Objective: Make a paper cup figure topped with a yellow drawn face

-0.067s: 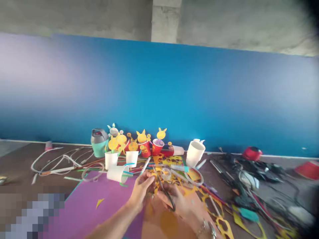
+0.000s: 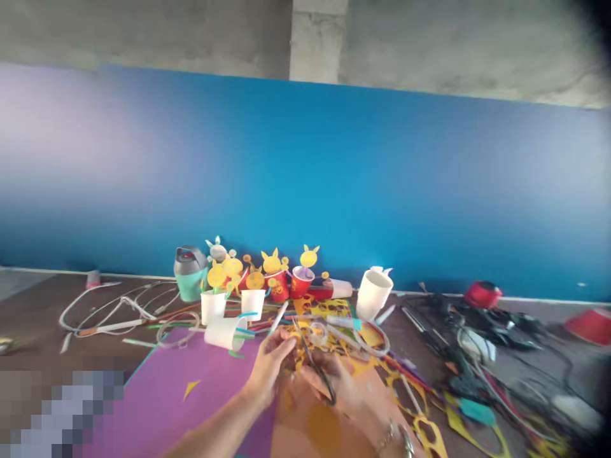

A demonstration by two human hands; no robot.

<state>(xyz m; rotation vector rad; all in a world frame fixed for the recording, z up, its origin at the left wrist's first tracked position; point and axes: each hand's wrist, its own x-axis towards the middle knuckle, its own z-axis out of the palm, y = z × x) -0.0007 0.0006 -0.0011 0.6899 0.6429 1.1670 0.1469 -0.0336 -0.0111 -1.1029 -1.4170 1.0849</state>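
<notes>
My right hand (image 2: 341,381) is closed around dark-handled scissors (image 2: 328,389), whose blades point forward and left. Close to the blade tips, my left hand (image 2: 271,364) pinches a small yellow paper piece (image 2: 294,335), partly hidden by the fingers. Both hands are above a purple sheet (image 2: 191,407) and an orange-brown sheet (image 2: 305,439). Yellow cut-out paper scraps (image 2: 329,343) lie just beyond the hands. On the purple sheet, to the left, rests a small yellow scrap (image 2: 191,388).
White cups (image 2: 212,308) and red cups (image 2: 301,283) carrying yellow paper figures stand along the back. One white cup (image 2: 224,333) lies on its side. A taller white cup (image 2: 375,294) is right of centre. Cables and black items (image 2: 477,346) crowd the right; a teal-grey container (image 2: 189,273) stands left.
</notes>
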